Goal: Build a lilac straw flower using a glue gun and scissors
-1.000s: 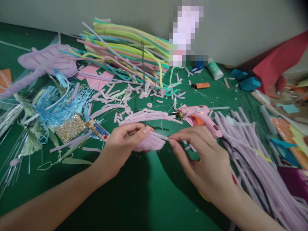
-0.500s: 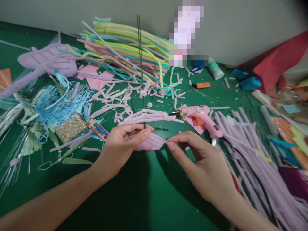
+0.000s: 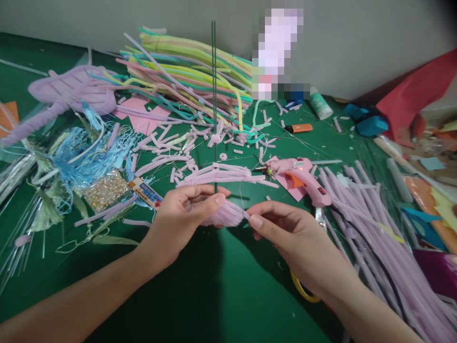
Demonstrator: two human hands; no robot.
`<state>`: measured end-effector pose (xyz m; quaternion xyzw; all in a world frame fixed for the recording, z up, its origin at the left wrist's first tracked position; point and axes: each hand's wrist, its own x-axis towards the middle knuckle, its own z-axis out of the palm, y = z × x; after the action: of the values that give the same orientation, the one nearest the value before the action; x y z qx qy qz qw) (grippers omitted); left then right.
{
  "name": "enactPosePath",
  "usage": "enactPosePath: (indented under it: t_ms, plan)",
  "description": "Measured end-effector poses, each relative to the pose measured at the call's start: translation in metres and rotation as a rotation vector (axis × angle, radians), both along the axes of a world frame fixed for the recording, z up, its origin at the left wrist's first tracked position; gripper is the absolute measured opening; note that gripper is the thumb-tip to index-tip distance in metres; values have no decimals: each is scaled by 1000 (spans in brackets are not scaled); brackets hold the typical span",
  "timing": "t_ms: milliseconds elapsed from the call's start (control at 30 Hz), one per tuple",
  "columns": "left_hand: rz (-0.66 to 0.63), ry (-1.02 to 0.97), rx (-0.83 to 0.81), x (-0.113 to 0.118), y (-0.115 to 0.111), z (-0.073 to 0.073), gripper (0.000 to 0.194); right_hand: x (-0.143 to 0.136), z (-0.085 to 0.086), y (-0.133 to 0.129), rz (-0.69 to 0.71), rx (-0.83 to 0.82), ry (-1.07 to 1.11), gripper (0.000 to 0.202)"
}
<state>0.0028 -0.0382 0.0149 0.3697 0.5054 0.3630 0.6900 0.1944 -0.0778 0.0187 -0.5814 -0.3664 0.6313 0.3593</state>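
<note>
My left hand (image 3: 189, 209) is closed around a fan-shaped bundle of lilac pipe cleaners (image 3: 226, 214). Green wire stems (image 3: 214, 85) rise upright from above that hand. At the bundle's right tip, my right hand (image 3: 289, 228) pinches its pointed end between thumb and forefinger. Just beyond the hands lies another lilac pipe-cleaner piece (image 3: 228, 172). A pink glue gun (image 3: 298, 174) rests behind the right hand. Scissors with a yellow handle (image 3: 303, 288) lie partly hidden under the right forearm.
Long lilac pipe cleaners (image 3: 378, 247) spread at the right, coloured ones (image 3: 185, 71) at the back. Blue tassels (image 3: 89, 152) and a bag of beads (image 3: 105, 190) lie left. Cut lilac bits surround an orange lighter (image 3: 300, 128). A lilac wing-like piece (image 3: 73, 90) sits far left.
My right hand has shifted slightly down, still pinching the bundle's tip. The green wire stems lean less and stand more upright. The yellow scissor handle shows now.
</note>
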Motion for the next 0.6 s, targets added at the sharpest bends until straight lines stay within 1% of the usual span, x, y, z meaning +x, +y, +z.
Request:
enactPosePath:
  t_ms: [133,333,433,600]
  plan:
    - [-17,34,20,-1,0,0,17,-1,-1,1,30,-22,73,21]
    - [-22,97,39,0,0,2,23,-2,-3,1,30,-1,90,18]
    - [-32,77,36,0,0,2,20,-4,-2,1,26,23,52,15]
    - [-43,40,40,-1,-2,-3,19,-8,0,2,-4,78,-36,16]
